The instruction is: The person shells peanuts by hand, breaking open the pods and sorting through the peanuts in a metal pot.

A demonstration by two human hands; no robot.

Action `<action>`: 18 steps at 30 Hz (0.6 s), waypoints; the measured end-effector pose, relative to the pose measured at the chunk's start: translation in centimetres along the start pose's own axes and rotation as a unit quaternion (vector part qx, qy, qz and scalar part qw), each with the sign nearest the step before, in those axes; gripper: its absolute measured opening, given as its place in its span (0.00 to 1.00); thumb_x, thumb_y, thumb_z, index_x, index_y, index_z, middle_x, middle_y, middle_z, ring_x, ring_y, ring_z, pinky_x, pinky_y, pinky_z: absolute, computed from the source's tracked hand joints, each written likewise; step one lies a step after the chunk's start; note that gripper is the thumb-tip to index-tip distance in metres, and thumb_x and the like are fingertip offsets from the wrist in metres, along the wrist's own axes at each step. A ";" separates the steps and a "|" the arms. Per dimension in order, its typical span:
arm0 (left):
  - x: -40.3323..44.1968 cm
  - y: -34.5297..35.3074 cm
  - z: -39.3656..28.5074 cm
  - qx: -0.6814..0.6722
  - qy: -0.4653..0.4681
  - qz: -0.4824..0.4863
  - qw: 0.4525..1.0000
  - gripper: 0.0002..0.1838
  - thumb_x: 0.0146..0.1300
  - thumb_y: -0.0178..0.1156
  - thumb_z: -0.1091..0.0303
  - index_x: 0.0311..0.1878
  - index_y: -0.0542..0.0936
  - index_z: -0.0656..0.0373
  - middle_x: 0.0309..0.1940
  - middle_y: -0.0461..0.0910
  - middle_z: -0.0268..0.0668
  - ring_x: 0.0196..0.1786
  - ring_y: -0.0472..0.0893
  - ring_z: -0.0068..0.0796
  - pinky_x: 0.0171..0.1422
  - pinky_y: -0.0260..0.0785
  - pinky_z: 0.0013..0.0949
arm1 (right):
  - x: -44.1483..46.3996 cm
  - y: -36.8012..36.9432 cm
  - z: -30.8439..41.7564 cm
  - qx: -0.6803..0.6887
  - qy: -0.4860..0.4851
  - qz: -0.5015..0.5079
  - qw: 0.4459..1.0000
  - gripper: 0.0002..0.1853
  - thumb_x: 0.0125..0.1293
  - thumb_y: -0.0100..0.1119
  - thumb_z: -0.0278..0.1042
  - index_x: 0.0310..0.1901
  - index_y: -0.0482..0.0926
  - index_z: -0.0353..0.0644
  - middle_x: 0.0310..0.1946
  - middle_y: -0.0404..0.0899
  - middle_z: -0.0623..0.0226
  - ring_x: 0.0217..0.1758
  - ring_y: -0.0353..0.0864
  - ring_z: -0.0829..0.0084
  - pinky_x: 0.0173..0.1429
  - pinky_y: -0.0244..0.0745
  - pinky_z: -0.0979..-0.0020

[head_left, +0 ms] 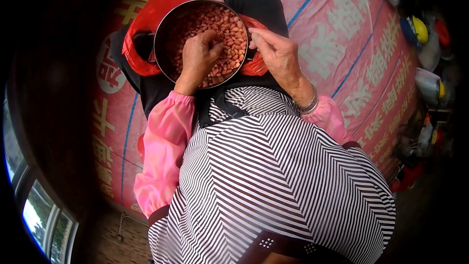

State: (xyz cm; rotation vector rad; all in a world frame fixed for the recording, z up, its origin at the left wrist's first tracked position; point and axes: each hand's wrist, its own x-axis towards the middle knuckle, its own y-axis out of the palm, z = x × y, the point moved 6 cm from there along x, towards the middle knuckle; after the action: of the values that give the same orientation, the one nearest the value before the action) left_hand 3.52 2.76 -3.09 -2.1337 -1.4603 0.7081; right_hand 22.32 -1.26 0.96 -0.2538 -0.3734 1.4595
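Head view: striped apron (pixel 264 166) nearest. Left hand (pixel 198 56) over peanuts (pixel 233 29) inside the pot (pixel 165 34), on the lap; fingers curled inward, grip cannot be told. Right hand (pixel 281 54) beside the pot's right rim; thumb and forefinger nearly together, contents indeterminable. Red bag (pixel 156 10) around the pot; printed sheet (pixel 317 44) beyond.

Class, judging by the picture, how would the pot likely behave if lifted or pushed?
The pot probably feels heavy, since many peanuts lie inside. It looks stiff, given its clean round outline. It might tip if nudged, with a crinkled red bag apparently beneath it.
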 end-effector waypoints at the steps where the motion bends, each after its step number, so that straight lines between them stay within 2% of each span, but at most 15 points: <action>1: 0.4 0.3 -0.2 0.031 -0.003 -0.003 1.000 0.08 0.55 0.64 0.69 0.38 0.83 0.59 0.30 0.84 0.46 0.35 0.85 0.45 0.40 0.74 0.40 | 0.0 0.0 0.0 0.003 -0.005 -0.001 1.000 0.09 0.68 0.60 0.30 0.46 0.84 0.36 0.28 0.85 0.58 0.31 0.87 0.67 0.34 0.78 0.72; 2: 0.6 0.7 -0.6 0.063 -0.007 -0.006 0.998 0.10 0.55 0.64 0.69 0.40 0.83 0.59 0.30 0.84 0.46 0.35 0.85 0.43 0.39 0.74 0.38 | 0.0 0.0 0.0 0.001 -0.004 0.000 1.000 0.09 0.68 0.60 0.30 0.46 0.84 0.36 0.28 0.85 0.58 0.31 0.87 0.67 0.34 0.78 0.72; 3: 0.7 0.6 -1.7 0.071 0.026 -0.033 0.997 0.12 0.54 0.64 0.69 0.43 0.84 0.56 0.32 0.84 0.46 0.36 0.84 0.46 0.41 0.74 0.43 | 0.1 0.0 0.1 -0.002 -0.003 0.002 1.000 0.09 0.68 0.60 0.30 0.46 0.84 0.36 0.28 0.85 0.58 0.31 0.87 0.67 0.33 0.78 0.72; 6: 1.9 2.4 -1.6 0.165 0.052 -0.010 0.985 0.12 0.53 0.63 0.70 0.43 0.84 0.55 0.32 0.84 0.47 0.38 0.84 0.49 0.43 0.74 0.46 | 0.1 -0.1 0.3 -0.010 -0.001 0.003 1.000 0.09 0.68 0.60 0.30 0.46 0.84 0.36 0.28 0.85 0.58 0.31 0.87 0.67 0.33 0.78 0.72; 7: 2.1 2.7 -1.6 0.157 0.062 -0.028 0.985 0.12 0.53 0.63 0.70 0.42 0.84 0.54 0.32 0.84 0.47 0.38 0.83 0.49 0.43 0.74 0.47 | 0.1 -0.1 0.4 -0.013 -0.001 0.004 1.000 0.09 0.68 0.60 0.30 0.46 0.84 0.36 0.28 0.85 0.58 0.31 0.87 0.67 0.33 0.78 0.71; 10: 2.7 2.8 -1.7 0.198 0.048 0.014 0.979 0.13 0.52 0.63 0.70 0.43 0.84 0.54 0.33 0.83 0.48 0.39 0.83 0.51 0.43 0.74 0.47 | 0.0 -0.1 0.2 -0.006 -0.009 -0.002 1.000 0.09 0.68 0.60 0.30 0.46 0.84 0.36 0.29 0.85 0.57 0.31 0.87 0.66 0.33 0.78 0.71; 13: 2.3 2.3 -0.9 0.174 0.031 0.015 0.984 0.08 0.58 0.62 0.71 0.41 0.84 0.57 0.31 0.85 0.45 0.35 0.84 0.44 0.40 0.74 0.42 | 0.0 -0.2 0.1 0.002 -0.008 -0.001 1.000 0.10 0.68 0.61 0.30 0.46 0.84 0.36 0.29 0.85 0.57 0.31 0.88 0.67 0.34 0.79 0.72; 14: 2.0 2.1 -0.1 -0.002 -0.026 0.054 0.998 0.07 0.60 0.61 0.71 0.41 0.83 0.58 0.31 0.85 0.42 0.34 0.84 0.40 0.39 0.74 0.39 | 0.0 -0.2 0.0 0.008 -0.005 -0.001 1.000 0.10 0.67 0.61 0.30 0.46 0.84 0.36 0.29 0.85 0.57 0.32 0.88 0.67 0.34 0.79 0.72; 15: 1.6 1.6 0.5 -0.178 -0.084 0.091 0.976 0.06 0.63 0.60 0.71 0.40 0.83 0.59 0.30 0.84 0.40 0.34 0.84 0.36 0.39 0.74 0.36 | 0.0 -0.2 -0.1 0.014 -0.003 -0.001 1.000 0.10 0.67 0.61 0.30 0.46 0.84 0.36 0.29 0.86 0.56 0.32 0.88 0.67 0.34 0.79 0.72; 16: 0.9 1.4 0.5 -0.348 -0.139 0.125 0.918 0.05 0.65 0.59 0.71 0.40 0.83 0.60 0.30 0.84 0.38 0.33 0.84 0.32 0.38 0.74 0.33 | -0.1 -0.1 -0.2 0.020 0.000 0.000 1.000 0.10 0.67 0.61 0.30 0.46 0.84 0.36 0.30 0.86 0.56 0.32 0.88 0.67 0.35 0.79 0.72; 17: 0.3 0.7 -0.2 -0.426 -0.158 0.138 0.880 0.07 0.70 0.57 0.71 0.42 0.82 0.63 0.31 0.83 0.35 0.33 0.82 0.25 0.39 0.74 0.27 | -0.2 -0.1 -0.1 0.023 0.003 0.002 1.000 0.10 0.67 0.61 0.29 0.47 0.84 0.35 0.30 0.86 0.56 0.32 0.88 0.68 0.35 0.80 0.73; 18: -0.2 0.5 -0.5 -0.483 -0.166 0.150 0.847 0.07 0.70 0.57 0.71 0.43 0.81 0.63 0.32 0.83 0.35 0.33 0.82 0.25 0.40 0.75 0.27 | -0.2 0.0 0.1 0.026 0.005 0.004 1.000 0.10 0.67 0.62 0.29 0.47 0.84 0.35 0.30 0.86 0.56 0.32 0.88 0.69 0.35 0.80 0.73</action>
State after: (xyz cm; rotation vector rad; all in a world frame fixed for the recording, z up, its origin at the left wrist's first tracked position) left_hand 4.17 2.39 -2.97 -3.1796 -1.9568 0.4932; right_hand 22.31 -1.47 1.01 -0.2213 -0.3271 1.4733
